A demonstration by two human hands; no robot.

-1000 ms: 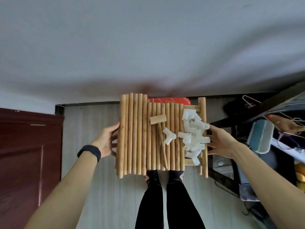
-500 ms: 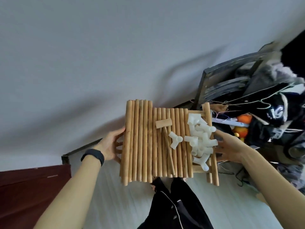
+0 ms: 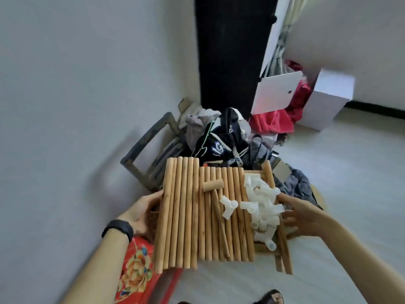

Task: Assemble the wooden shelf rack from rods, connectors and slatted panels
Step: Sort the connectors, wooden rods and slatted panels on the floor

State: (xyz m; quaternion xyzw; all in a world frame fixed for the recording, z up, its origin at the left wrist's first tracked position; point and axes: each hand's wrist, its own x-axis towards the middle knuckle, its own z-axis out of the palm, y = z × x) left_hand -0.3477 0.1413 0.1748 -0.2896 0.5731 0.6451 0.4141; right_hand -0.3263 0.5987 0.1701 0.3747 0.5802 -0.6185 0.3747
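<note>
**A:** Where is the material at this moment?

**B:** All of it is in the air, in the lower middle of the frame, above the pale floor [image 3: 350, 194]. The flat slatted wooden panel [image 3: 285, 255] serves as a tray. The long round pale wooden rods [image 3: 182, 213] lie side by side on it, and the small wooden mallet [image 3: 213, 185] lies across them. The heap of white plastic connectors [image 3: 263, 207] sits at the right side. Your left hand [image 3: 143, 212] grips the left edge of the rods. Your right hand [image 3: 300, 216] presses the right edge with stretched fingers, just beside the connectors.

**A:** What may go wrong?

**B:** I think the load can slip, because nothing fixes the rods. If you tilt the tray sideways they may roll, and if you tilt it towards you they may slide off. The connectors are heaped loose, and one at the lower right already sticks out, so it may fall first. Please keep the tray level, and mind the dark chair loaded with clothes [image 3: 140, 150] just behind.
</note>
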